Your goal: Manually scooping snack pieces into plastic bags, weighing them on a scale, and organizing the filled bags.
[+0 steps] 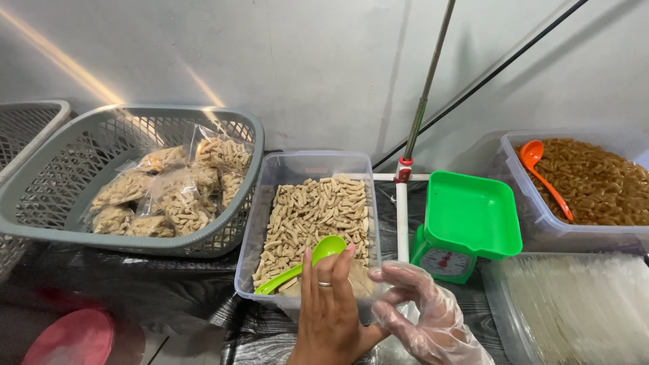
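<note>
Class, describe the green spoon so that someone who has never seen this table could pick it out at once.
Find the clear plastic tub of pale stick-shaped snacks in the middle of the table, between the grey basket and the green scale. The green spoon lies at its near end, by the bare left hand. The other spoon is orange, in the far-right tub.

Two hands show at the bench's near edge: the left hand (331, 314), bare with one ring (325, 284), and the right hand (422, 311) in one clear glove. There are two scoops, one green scoop (307, 261) and one orange scoop (544, 177). Three clear tubs stand on the bench: the middle tub (260, 223) of pale snack sticks, the right tub (527, 203) of brown snacks, and the near-right tub (497, 304) of clear bags. Two grey baskets are at the left, the large basket (135, 233) and the cut-off basket (27, 125); the large one holds about six or seven filled packets (182, 196), too overlapped for a sure count. One green scale (460, 230) and one pink lid (71, 338) complete the count.
</note>
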